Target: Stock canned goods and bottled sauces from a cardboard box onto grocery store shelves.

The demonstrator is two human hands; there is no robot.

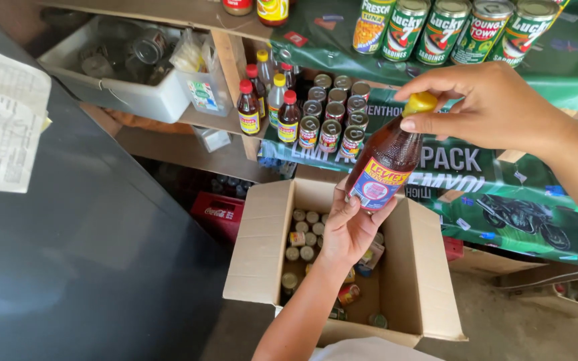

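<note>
1. The bottle (388, 160) hangs tilted above an open cardboard box (403, 267), in front of the shelf (188, 150).
2. The left hand (350, 227) reaches up from below, palm cupping the base, fingers clasping the label.
3. The right hand (490, 107) comes from the right, fingertips pinching the yellow cap (420, 103).
4. The bottle holds dark reddish-brown liquid and carries a red, yellow and blue label.

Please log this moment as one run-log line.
left hand: supports bottle base | right hand: grips yellow cap | brown sauce bottle: tilted above open cardboard box
</note>
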